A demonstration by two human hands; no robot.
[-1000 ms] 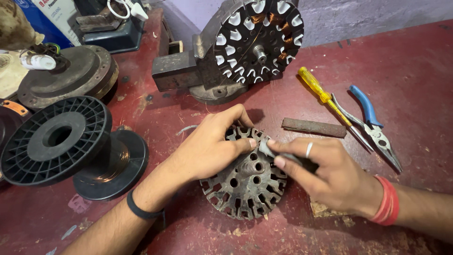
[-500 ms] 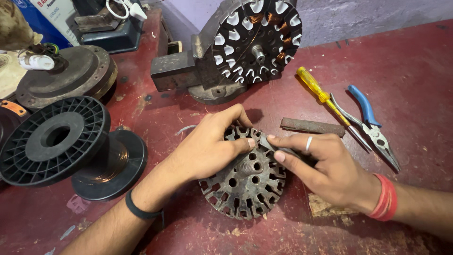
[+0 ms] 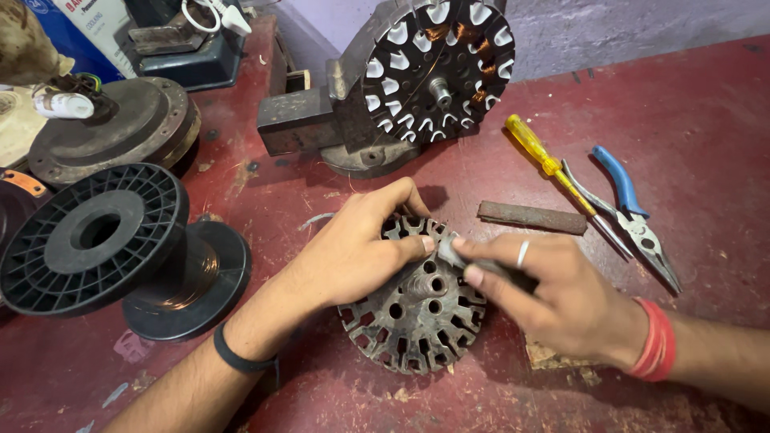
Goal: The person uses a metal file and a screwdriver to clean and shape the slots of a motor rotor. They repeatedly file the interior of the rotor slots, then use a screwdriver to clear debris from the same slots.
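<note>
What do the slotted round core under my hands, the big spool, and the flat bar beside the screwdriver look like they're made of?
Slotted core: dull grey metal, seemingly stacked steel sheets, with a grimy, unpainted finish.
Spool: black moulded plastic, judging by its ribbed matte flange; the wire wound on it has a coppery shine.
Flat bar: probably iron or steel, with a rough brown, rusty-looking surface.
</note>
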